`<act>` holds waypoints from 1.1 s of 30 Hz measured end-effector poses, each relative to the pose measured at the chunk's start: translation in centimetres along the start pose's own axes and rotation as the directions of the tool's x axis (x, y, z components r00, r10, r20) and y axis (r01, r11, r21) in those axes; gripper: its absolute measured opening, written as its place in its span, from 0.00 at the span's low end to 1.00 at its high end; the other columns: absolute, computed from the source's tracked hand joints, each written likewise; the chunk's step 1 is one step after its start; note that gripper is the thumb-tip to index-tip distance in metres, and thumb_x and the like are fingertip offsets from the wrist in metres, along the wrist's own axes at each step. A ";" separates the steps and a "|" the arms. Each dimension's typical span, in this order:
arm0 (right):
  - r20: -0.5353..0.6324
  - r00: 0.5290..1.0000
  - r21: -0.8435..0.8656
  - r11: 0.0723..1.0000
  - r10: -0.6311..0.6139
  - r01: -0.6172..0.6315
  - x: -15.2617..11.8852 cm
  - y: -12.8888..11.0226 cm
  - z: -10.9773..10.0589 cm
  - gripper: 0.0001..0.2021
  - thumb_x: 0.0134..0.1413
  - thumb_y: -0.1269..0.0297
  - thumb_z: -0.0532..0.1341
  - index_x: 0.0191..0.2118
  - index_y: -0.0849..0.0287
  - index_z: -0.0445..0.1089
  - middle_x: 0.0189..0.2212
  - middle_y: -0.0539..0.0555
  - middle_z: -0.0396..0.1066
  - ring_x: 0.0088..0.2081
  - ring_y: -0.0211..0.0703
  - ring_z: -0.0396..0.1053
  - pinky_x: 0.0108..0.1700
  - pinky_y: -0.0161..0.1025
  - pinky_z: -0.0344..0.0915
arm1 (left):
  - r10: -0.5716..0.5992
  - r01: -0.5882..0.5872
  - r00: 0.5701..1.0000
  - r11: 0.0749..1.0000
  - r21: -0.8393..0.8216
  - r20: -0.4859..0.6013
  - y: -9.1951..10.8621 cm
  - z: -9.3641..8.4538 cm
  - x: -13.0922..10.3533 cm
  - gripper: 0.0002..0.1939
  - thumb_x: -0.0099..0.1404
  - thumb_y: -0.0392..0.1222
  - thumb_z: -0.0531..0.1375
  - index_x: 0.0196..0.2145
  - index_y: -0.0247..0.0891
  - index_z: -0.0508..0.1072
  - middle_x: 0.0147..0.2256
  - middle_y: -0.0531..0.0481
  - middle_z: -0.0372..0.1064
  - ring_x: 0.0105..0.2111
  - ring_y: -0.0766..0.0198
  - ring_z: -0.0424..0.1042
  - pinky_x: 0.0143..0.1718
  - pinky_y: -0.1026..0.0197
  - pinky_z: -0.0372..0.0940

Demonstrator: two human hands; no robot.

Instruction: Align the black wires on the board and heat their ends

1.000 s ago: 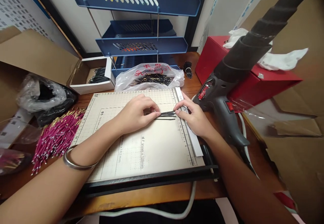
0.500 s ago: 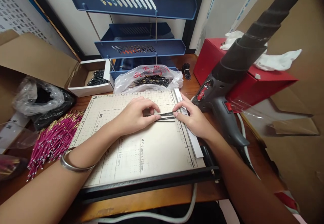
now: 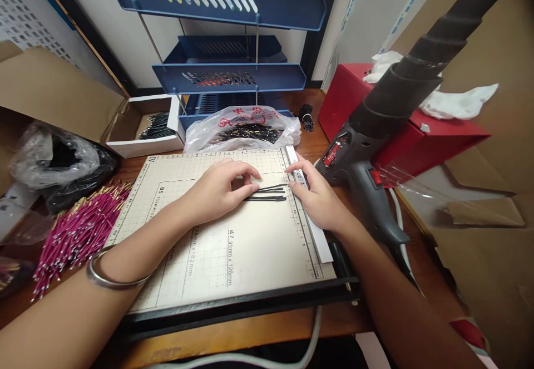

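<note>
Since the earlier frame my right hand (image 3: 319, 199) has let go; my left hand (image 3: 217, 191) pins the black tubes (image 3: 267, 192) flat against the cutter board (image 3: 233, 246), squaring their ends.

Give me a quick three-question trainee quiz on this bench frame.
1. True or false: the left hand presses thin black tubes onto the cutting board.
2. What lies left of the board? A) magenta wires B) scissors C) tape
3. Which tool stands just right of the right hand?

Key: 1 true. 2 A, the magenta wires. 3 The heat gun.
</note>
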State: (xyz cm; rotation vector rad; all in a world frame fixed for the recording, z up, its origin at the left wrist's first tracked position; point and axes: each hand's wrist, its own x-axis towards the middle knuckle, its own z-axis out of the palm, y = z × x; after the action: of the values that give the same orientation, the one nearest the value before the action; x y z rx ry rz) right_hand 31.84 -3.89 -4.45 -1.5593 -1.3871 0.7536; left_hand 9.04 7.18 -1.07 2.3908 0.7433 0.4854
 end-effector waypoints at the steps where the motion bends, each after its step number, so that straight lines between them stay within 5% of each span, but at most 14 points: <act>1: -0.012 1.000 0.001 1.000 0.004 -0.004 0.0 0.0 0.1 0.11 0.60 0.58 0.59 0.48 0.53 0.67 0.78 0.61 0.53 0.79 0.56 0.52 0.79 0.62 0.48 | 0.003 -0.003 1.000 1.000 0.005 0.002 0.0 0.0 0.0 0.12 0.72 0.49 0.62 0.44 0.41 0.82 0.35 0.50 0.78 0.37 0.58 0.71 0.43 0.55 0.61; 10: -0.105 0.994 0.007 1.000 0.017 -0.017 0.1 0.5 0.9 0.21 0.55 0.52 0.65 0.52 0.53 0.68 0.73 0.65 0.62 0.76 0.59 0.57 0.77 0.64 0.52 | 0.030 -0.030 0.999 0.999 0.012 0.026 0.0 -0.1 0.1 0.09 0.71 0.45 0.63 0.39 0.42 0.84 0.37 0.49 0.80 0.40 0.57 0.73 0.46 0.54 0.62; 20: -0.012 1.000 -0.029 1.000 0.000 0.000 -0.1 0.0 -0.1 0.18 0.60 0.57 0.62 0.55 0.53 0.67 0.73 0.61 0.63 0.78 0.60 0.53 0.79 0.64 0.50 | 0.085 -0.086 0.994 0.996 0.015 0.076 0.3 -0.6 0.0 0.10 0.70 0.48 0.65 0.41 0.43 0.84 0.40 0.46 0.80 0.42 0.54 0.74 0.50 0.50 0.64; 33: 0.062 0.998 -0.094 0.995 -0.030 0.035 -0.5 -0.4 -0.5 0.27 0.58 0.55 0.63 0.62 0.57 0.63 0.79 0.68 0.48 0.81 0.59 0.45 0.80 0.64 0.45 | 0.076 -0.078 0.995 0.997 0.019 0.060 0.2 -0.6 0.1 0.11 0.72 0.48 0.62 0.40 0.41 0.84 0.39 0.47 0.80 0.41 0.56 0.74 0.48 0.52 0.64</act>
State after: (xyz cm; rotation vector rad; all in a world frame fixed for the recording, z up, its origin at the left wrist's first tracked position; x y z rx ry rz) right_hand 32.07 -4.54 -3.96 -1.5946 -1.5086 0.7298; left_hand 8.90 7.31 -0.47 2.4501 0.6353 0.4375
